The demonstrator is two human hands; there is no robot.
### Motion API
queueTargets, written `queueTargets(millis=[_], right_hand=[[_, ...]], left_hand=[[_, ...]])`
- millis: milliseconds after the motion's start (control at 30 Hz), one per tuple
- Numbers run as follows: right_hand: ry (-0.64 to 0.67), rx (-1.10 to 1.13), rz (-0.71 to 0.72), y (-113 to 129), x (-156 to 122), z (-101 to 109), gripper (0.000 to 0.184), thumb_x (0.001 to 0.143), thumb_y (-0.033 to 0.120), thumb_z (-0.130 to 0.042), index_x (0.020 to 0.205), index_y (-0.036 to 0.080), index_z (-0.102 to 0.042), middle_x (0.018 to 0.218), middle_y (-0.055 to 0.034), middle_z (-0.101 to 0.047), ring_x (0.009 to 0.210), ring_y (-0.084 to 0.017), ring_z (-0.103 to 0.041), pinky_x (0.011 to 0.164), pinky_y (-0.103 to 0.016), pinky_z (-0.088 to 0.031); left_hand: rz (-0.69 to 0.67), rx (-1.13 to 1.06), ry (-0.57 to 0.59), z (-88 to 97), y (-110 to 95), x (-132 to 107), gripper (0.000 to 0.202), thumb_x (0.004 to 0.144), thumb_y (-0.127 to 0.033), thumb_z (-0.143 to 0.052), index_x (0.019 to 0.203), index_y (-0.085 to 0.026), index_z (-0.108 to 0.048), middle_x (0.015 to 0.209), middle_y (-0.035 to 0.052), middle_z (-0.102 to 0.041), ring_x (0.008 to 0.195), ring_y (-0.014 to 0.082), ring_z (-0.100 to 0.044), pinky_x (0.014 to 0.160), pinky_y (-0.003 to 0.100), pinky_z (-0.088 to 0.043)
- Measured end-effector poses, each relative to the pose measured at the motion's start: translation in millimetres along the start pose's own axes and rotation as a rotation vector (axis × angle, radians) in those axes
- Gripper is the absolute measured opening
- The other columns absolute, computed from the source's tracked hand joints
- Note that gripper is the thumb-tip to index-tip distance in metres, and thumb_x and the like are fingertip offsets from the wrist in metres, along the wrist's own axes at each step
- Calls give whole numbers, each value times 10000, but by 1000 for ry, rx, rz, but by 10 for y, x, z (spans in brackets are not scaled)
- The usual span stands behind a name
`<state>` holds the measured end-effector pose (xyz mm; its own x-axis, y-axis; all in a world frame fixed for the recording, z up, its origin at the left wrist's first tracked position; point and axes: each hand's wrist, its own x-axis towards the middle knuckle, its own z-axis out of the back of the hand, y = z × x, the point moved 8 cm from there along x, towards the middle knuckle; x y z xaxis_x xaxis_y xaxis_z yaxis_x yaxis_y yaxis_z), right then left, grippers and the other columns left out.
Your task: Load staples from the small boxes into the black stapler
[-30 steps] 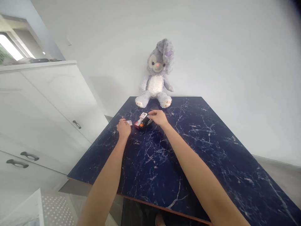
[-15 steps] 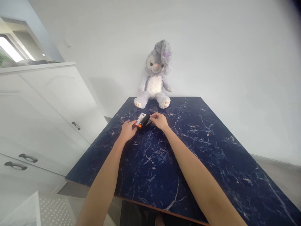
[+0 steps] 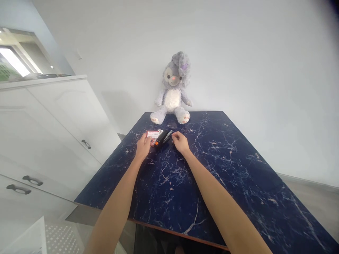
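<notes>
My left hand (image 3: 143,146) is closed on a small red-and-white box (image 3: 153,134), thumb across its near face, so printed labelling shows. Right beside the box on the table lies a black object that looks like an opened stapler (image 3: 162,139), with an orange patch at its near end and a shiny metal strip along its right side. My right hand (image 3: 180,142) is just right of the strip's far end, thumb and forefinger pinched together. Whatever is between those fingertips is too small to make out.
The dark blue marble-patterned table (image 3: 180,197) reaches to the wall. A grey plush rabbit (image 3: 173,95) sits at its far edge, behind my hands. White cabinets (image 3: 60,116) with dark handles stand on the left.
My left hand has turned the red-and-white box so that its labelled face shows. My right hand has drawn slightly away from the metal strip of the stapler-like object.
</notes>
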<state>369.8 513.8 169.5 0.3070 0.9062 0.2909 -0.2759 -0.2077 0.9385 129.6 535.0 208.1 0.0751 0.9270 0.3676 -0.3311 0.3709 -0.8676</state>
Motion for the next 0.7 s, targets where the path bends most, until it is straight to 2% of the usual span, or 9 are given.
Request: queueTargets(millis=[100,200,300,367,467,567,700], right_hand=[[6,85,-34,-15,-165,24,246,886,334,-510,955,211,-713,842,-26,-726,679,-161,-673,701,-292,-553],[16,202,-69,-3,-302,49,348,916,444,-500,1029,195,-716,994,-67,-737,771,-176,-709,732,-302,-578],[90,448,-134,-14,-370,0,398,862,517,-615,1054,184,-719,1007,-75,-739,847,-191,-716,808,-323,-583],[125,534,-163,-34,-380,-27,399,765,470,-744,1037,177,-734,973,-67,-742,847,-190,-707,842,-330,-570],[72,521,-161,-70,-358,24,431,688,419,-814,1031,169,-740,944,-59,-745,802,-179,-694,828,-326,-557],[0,518,-145,-69,-340,88,451,673,433,-822,1027,167,-734,952,-57,-747,797,-177,-688,824,-319,-546],[-7,452,-112,-6,-349,99,447,694,445,-802,1036,166,-733,949,-60,-754,826,-189,-690,837,-319,-540]], left_hand=[[-100,46,116,-149,-184,-79,346,970,-408,-493,1170,-168,-641,927,76,-764,651,160,-664,633,255,-512],[-262,216,221,-331,-391,-219,357,941,-389,-564,1202,-174,-680,915,75,-774,695,178,-686,682,268,-525],[-361,287,339,-543,-484,-362,349,912,-330,-611,1228,-222,-712,1007,70,-779,745,190,-704,759,304,-544],[-303,167,417,-661,-446,-406,369,911,-290,-604,1263,-235,-698,1099,72,-766,815,199,-720,809,332,-562],[-48,-174,498,-794,-279,-407,452,907,-255,-597,1355,-205,-624,1198,100,-732,893,217,-731,800,366,-595],[173,-443,516,-872,-145,-414,466,895,-269,-647,1350,-173,-614,1265,131,-696,931,225,-737,830,385,-605],[249,-610,514,-904,-116,-439,444,863,-279,-731,1288,-174,-654,1276,128,-689,980,222,-732,928,392,-582]])
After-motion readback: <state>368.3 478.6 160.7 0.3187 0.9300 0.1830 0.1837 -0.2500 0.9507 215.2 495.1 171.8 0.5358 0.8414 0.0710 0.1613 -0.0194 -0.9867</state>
